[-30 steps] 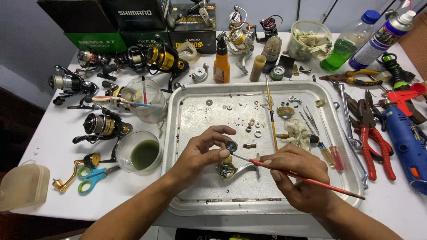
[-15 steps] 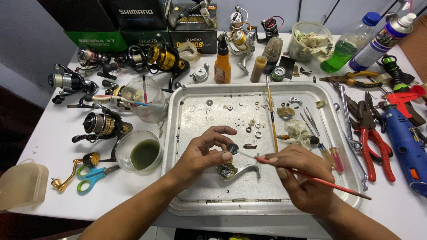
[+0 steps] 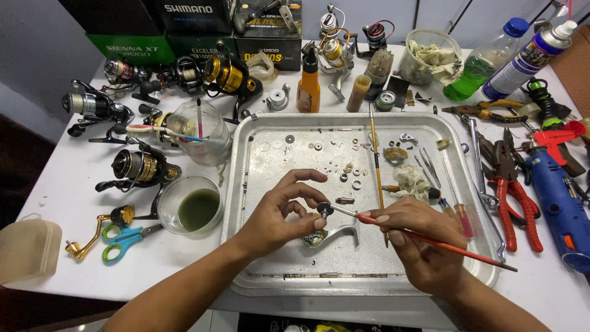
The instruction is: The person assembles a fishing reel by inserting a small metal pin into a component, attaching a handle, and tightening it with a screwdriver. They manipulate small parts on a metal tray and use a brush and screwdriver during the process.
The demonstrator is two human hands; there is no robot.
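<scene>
Head view: over the near middle of the metal tray [image 3: 258, 184], the left hand [image 3: 276, 215] pinches a small metal reel part [image 3: 329, 230] — stiff, light, probably greasy-slick. The right hand [image 3: 418, 246] grips a thin red brush [image 3: 430, 241], tip touching it.

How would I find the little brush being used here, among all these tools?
Start at the metal tray. Over its lower middle, the right hand holds a thin red-handled brush like a pen, tip on a small part in the left hand. Other red-handled tools lie flat, unheld.
</scene>
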